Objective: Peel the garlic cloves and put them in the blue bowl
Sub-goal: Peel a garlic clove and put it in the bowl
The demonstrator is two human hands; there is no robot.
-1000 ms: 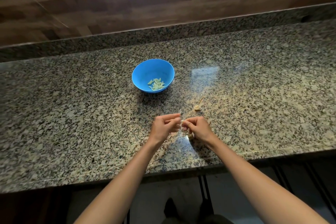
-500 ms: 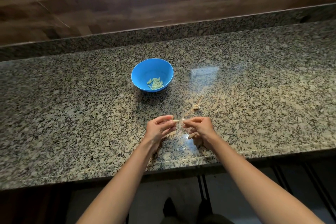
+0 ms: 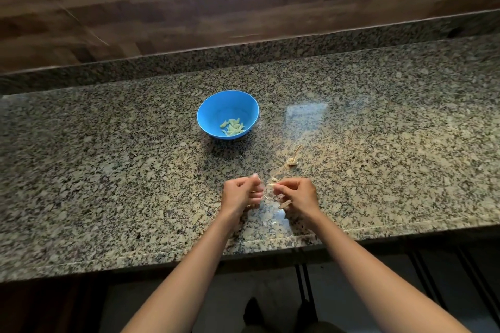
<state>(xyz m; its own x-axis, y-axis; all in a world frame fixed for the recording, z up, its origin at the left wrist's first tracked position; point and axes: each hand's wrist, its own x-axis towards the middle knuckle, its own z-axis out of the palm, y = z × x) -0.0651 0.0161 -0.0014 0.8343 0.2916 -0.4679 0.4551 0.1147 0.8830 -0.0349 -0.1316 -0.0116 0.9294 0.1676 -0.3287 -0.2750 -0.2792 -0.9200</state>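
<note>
A blue bowl [image 3: 216,109] stands on the granite counter beyond my hands, with several peeled garlic cloves [image 3: 233,127] in its bottom. My right hand [image 3: 299,194] pinches a pale garlic clove [image 3: 270,184] whose tip sticks out toward the left. My left hand [image 3: 239,194] is a short gap to the left of it, fingers curled inward; anything it holds is hidden. A small pale garlic piece [image 3: 275,179] lies on the counter just beyond the two hands. Tan bits [image 3: 284,204] show under my right hand.
A dry garlic stem with its root base [image 3: 292,161] lies on the counter [image 3: 108,170] between my right hand and the bowl. A raised granite ledge and a wooden wall run along the back. The counter's front edge [image 3: 270,240] is just behind my wrists.
My hands were together on the clove; now they have drawn slightly apart, the left curling in and the clove staying with the right.
</note>
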